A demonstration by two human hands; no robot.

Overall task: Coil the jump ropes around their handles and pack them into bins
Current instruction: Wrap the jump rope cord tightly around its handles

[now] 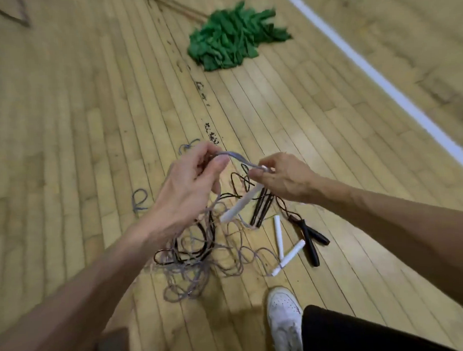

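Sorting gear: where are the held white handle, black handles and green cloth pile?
held white handle (239,204): head view, mid shaft.
black handles (310,246): head view, one handle's grip.
green cloth pile (232,37): head view, heap's middle.

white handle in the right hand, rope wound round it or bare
Bare: the white handle shows no wraps; its rope runs loose to the left hand.

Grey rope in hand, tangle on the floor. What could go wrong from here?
1. The grey rope between the left hand and right hand runs down into the floor tangle, mixed with black rope; pulling may drag that along or tighten a knot.
2. The white handle hangs from a fingertip pinch and could slip.
3. Loose loops lie near the white shoe; a step might snag them.
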